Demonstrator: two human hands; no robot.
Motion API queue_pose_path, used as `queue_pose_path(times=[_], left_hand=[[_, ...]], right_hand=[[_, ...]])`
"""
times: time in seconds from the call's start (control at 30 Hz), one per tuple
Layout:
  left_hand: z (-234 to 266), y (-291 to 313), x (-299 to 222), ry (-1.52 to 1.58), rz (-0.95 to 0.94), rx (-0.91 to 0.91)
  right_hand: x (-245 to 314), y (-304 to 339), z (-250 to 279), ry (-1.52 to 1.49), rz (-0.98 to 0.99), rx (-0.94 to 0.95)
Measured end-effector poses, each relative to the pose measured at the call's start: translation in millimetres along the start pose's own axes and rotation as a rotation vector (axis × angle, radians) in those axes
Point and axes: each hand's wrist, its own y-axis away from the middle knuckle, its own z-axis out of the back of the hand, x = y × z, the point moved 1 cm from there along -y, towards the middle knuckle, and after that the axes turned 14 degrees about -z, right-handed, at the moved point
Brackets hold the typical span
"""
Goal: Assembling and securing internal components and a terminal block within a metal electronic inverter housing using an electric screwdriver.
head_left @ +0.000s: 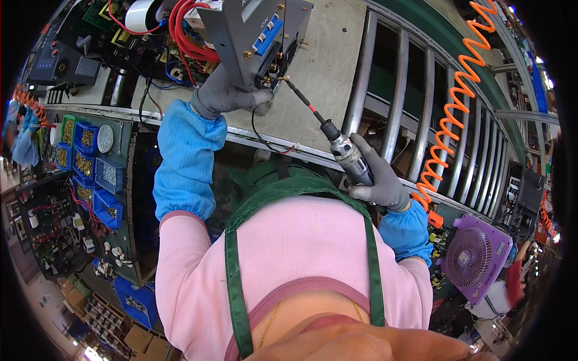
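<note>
In a grey glove, my left hand [226,96] grips the lower edge of a dark grey metal panel [238,45], its fingers reaching along the panel's near side. A blue switch piece [267,35] and brass-coloured screws are set in this panel. My right hand [382,180], gloved too, is wrapped round a silver and black power screwdriver [350,159]. The long dark bit [307,103] with a red band points up and left. At its tip sits a small brass-coloured piece [284,78], close to the panel's terminals; whether it touches them I cannot tell.
Red cables [180,30] and wired parts lie behind my left hand. Metal rollers [394,96] run off to the right, below an orange coiled air hose [451,114]. Blue bins [84,165] of small hardware stand at left. A purple fan [469,259] is at lower right.
</note>
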Motion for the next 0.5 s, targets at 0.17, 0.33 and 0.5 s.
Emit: queue_pose_path(times=[0.17,0.33,0.5], left_hand=[[1.2,0.0,4.5,-0.031,-0.022,-0.004],[1.1,2.0,4.6,0.110,0.016,-0.022],[-2.0,-1.2,12.5,0.119,-0.073,0.028]], right_hand=[[7.4,-4.8,-8.8,0.033,0.007,0.027],[17.5,-3.4,-13.1,0.139,-0.031,0.010],[8.7,-5.8,-15.8,0.209,0.059,-0.047]])
